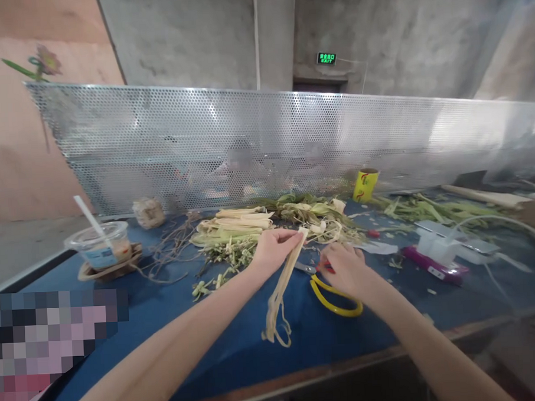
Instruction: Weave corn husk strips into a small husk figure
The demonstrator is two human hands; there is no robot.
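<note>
My left hand [276, 250] pinches the upper end of a pale dried corn husk strip [285, 282]. The strip hangs down over the blue table, its lower end split into curling shreds. Just to the right, my right hand [344, 269] has its fingers curled over the handles of a pair of scissors [336, 304] with yellow and red grips. One yellow loop shows below the hand; the other handle is mostly hidden under it. The short metal blades point left, toward the husk strip. Behind my hands lies a stack of pale corn husks [237, 221].
Small green buds [232, 252] lie before the stack. At left, a plastic cup [103, 246] with a straw stands in a cardboard holder, near tangled twine [174, 246]. A yellow can [365, 185], a purple pack [434, 267] and a white device stand right. A perforated metal screen [194, 144] closes the back.
</note>
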